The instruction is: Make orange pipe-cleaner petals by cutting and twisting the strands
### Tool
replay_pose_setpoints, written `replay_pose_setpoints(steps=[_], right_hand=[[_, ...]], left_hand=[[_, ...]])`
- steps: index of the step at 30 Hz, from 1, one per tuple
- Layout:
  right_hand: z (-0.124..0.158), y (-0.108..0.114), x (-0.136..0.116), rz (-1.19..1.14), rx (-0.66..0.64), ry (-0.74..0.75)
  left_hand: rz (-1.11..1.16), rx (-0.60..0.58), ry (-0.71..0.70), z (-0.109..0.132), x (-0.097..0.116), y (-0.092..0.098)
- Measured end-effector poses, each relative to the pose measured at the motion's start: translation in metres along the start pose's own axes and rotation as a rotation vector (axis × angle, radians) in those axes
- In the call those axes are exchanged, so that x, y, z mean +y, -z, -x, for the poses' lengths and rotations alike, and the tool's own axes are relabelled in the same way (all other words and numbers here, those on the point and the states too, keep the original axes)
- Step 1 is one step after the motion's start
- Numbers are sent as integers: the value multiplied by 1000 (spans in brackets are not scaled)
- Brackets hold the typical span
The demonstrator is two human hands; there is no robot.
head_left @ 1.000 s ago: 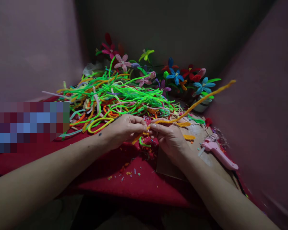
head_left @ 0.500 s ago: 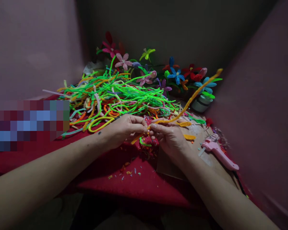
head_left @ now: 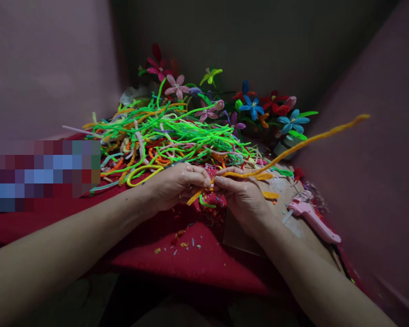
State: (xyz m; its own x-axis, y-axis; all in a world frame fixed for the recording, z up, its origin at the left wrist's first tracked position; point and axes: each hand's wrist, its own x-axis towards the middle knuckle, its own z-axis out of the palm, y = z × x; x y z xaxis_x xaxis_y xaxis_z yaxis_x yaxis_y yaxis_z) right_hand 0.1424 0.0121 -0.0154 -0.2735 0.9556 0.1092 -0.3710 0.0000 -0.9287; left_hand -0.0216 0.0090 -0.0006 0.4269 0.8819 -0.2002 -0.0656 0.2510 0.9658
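An orange pipe cleaner (head_left: pixel 293 147) runs between both my hands over the red cloth (head_left: pixel 177 245). My left hand (head_left: pixel 186 181) pinches it near its short end, which sticks out below the fingers. Close beside, my right hand (head_left: pixel 243 195) also has thumb and fingers closed on it. Its long free part slants up to the right, past my right hand. Just behind that hand, two folded orange pieces (head_left: pixel 270 195) lie on the cardboard (head_left: pixel 241 234). The exact twist or bend between my fingertips is hidden.
A heap of coloured pipe cleaners (head_left: pixel 191 131) lies beyond my hands. Behind it stand several pipe-cleaner flowers (head_left: pixel 251 107) and a small jar (head_left: pixel 284 147). A pink glue gun (head_left: pixel 313 218) rests on the cardboard at right. Clipped bits (head_left: pixel 184 245) are scattered on the cloth.
The long free end of the orange pipe cleaner has swung down and to the right. Both hands keep their pinch in almost the same place.
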Motion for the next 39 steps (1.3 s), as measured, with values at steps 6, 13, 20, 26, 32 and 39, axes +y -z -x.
replay_pose_setpoints(steps=[6,13,20,26,32,39], right_hand=[[-2,-1,0,-18,-26,-26],[0,-4,-3,-25,-8,-22],[0,-3,-1,-74,-42,-74],[-1,-2,0,-139,-60,-111],[0,-1,0,-84,-71,-36],[0,-2,0,-78,-79,-14]], left_hand=[[-16,-8,-19,2,-1,0],[-70,39,-23,5,2,-5],[-138,47,-80,5,3,-4],[-114,37,-66,7,4,-6],[-144,55,-67,7,4,-7],[-158,73,-77,7,5,-7]])
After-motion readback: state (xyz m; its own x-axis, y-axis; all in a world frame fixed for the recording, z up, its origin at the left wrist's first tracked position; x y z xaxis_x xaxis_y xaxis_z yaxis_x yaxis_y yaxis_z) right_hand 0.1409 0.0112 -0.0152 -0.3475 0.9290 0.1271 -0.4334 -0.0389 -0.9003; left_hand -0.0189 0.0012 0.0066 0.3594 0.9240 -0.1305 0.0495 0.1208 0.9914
